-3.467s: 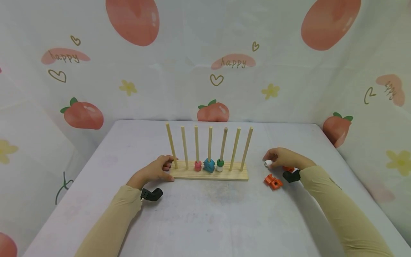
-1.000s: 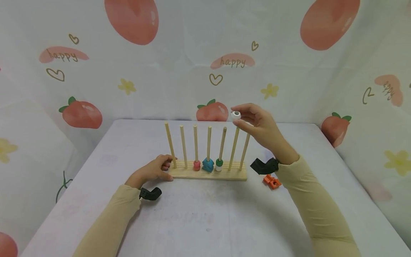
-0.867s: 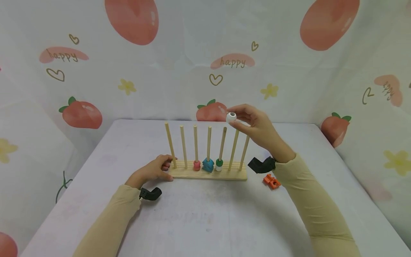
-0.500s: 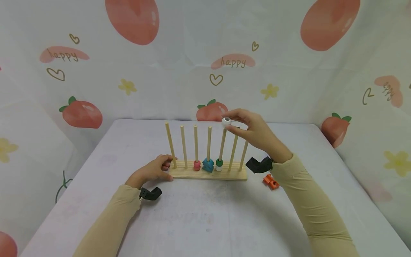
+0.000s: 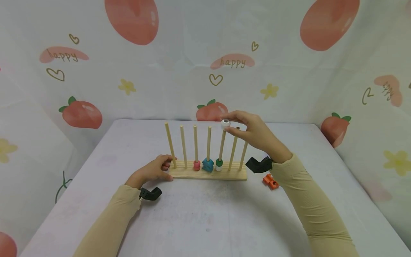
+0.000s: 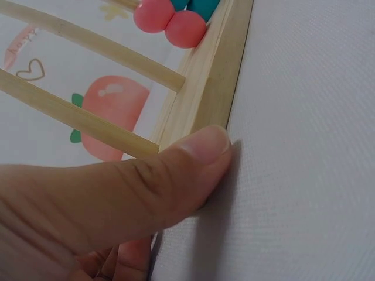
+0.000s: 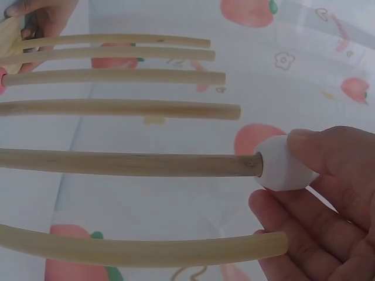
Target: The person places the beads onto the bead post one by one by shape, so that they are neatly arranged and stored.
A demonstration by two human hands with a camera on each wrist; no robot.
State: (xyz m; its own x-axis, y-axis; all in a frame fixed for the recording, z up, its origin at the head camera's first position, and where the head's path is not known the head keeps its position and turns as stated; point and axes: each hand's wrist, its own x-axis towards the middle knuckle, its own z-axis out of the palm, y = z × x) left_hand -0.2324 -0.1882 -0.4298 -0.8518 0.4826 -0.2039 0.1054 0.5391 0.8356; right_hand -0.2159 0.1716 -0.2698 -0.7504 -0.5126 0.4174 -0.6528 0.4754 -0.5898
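Note:
A wooden board (image 5: 208, 176) carries a row of upright pegs. At its left end my left hand (image 5: 150, 172) grips it, with the thumb (image 6: 181, 161) on the front edge. My right hand (image 5: 258, 134) pinches a white bead (image 5: 225, 124) between thumb and fingers, at the top of the fifth peg from the left (image 5: 222, 144). In the right wrist view the bead's hole meets the peg's tip. Low on the pegs sit a pink bead piece (image 5: 197, 165), a blue block piece (image 5: 208, 165) and a green bead (image 5: 219, 162) above a white one.
An orange block piece (image 5: 270, 181) lies on the white-covered table (image 5: 192, 221) to the right of the board, below the right wrist. Behind the table hangs a printed cloth (image 5: 179, 64). Each wrist bears a black camera mount (image 5: 151, 193).
My right hand has lifted the white bead from the table on the right, carried it left over the pegs, then lowered it to the fifth peg's tip. My left hand keeps its place.

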